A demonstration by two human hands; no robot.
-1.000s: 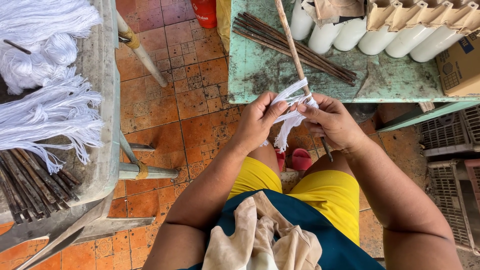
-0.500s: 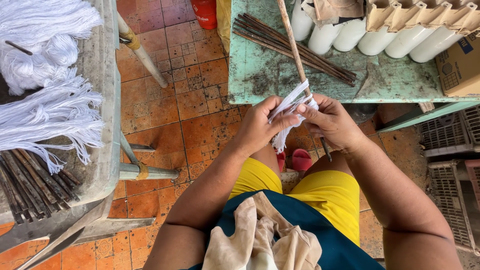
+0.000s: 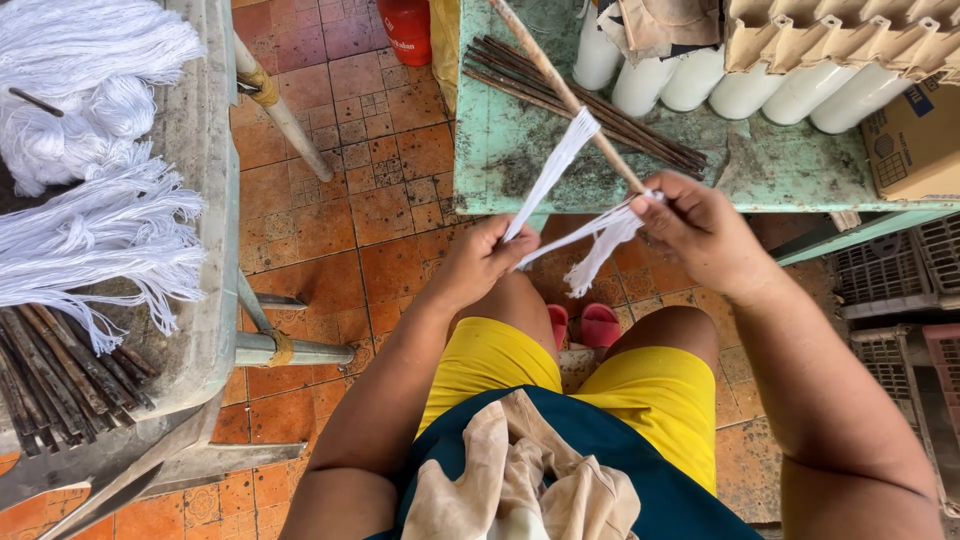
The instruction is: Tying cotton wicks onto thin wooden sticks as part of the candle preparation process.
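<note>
On the grey table's [image 3: 205, 150] right edge, finished white string bundles [image 3: 110, 250] lie above dark sticks [image 3: 60, 375], within reach. The left hand [image 3: 480, 265] pinches white strings [image 3: 550, 180] taut, so they stay tight. The right hand [image 3: 700, 235] grips the wooden stick [image 3: 565, 95] and strings together, near the green table's [image 3: 520, 170] front edge.

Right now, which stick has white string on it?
The long pale stick held by the right hand, angled above the green table. The dark sticks lying on that table are bare.
</note>
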